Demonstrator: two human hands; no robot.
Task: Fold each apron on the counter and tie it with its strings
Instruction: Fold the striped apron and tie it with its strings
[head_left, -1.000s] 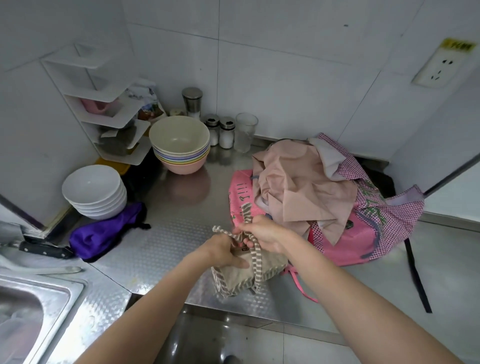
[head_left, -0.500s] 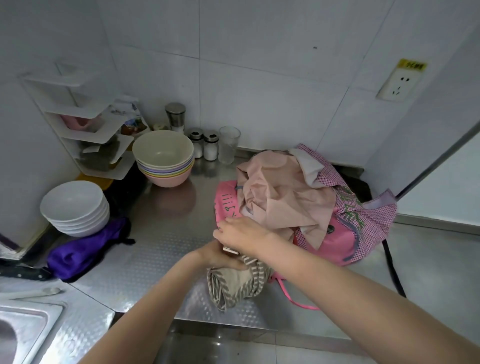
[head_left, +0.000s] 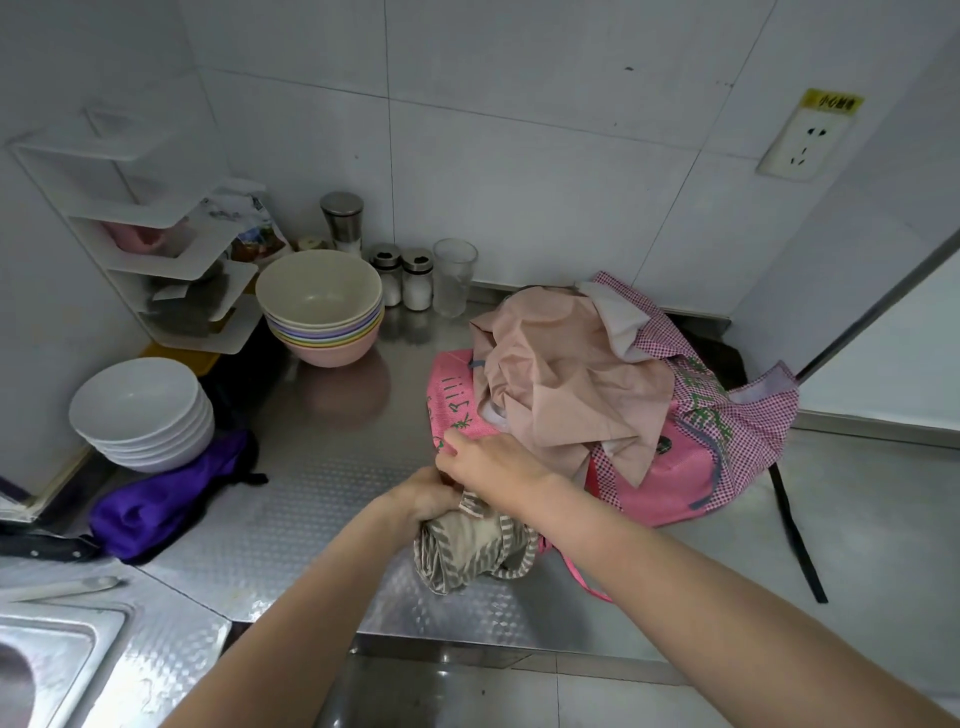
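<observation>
The striped apron (head_left: 470, 545) is a rolled bundle at the front of the steel surface (head_left: 322, 467), close to its near edge, with a striped strap (head_left: 517, 564) looped around its right end. The left hand (head_left: 423, 499) grips the bundle's top from the left, fingers curled over the cloth. The right hand (head_left: 491, 462) lies across the top just behind it, fingers bent down toward the bundle's far end; whether they pinch the strap or only press there cannot be told, since the hand covers the spot.

Touching the bundle on the right and behind is the pile (head_left: 613, 405) of unfolded aprons: a peach one on top, a pink one with green print under it, and a pink-checked one spilling to the right. A pink string (head_left: 584, 584) trails from the pile toward the near edge, and a black strap (head_left: 795, 530) runs down the surface on the far right.

Left of the bundle a bare stretch of surface reaches to a folded purple apron (head_left: 166, 504), which lies against a stack of white bowls (head_left: 143, 415). Further back stands a stack of pastel bowls (head_left: 322, 306), the top one holding nothing. Behind it along the wall are a steel shaker (head_left: 343, 221), two glass shakers (head_left: 402, 278) with white contents, and a clear cup (head_left: 453, 278). A white corner shelf (head_left: 171, 254) at the left holds a pink item and some packets. A sink (head_left: 57, 660) sits at the lower left corner, with a knife handle (head_left: 41, 545) beside it.
</observation>
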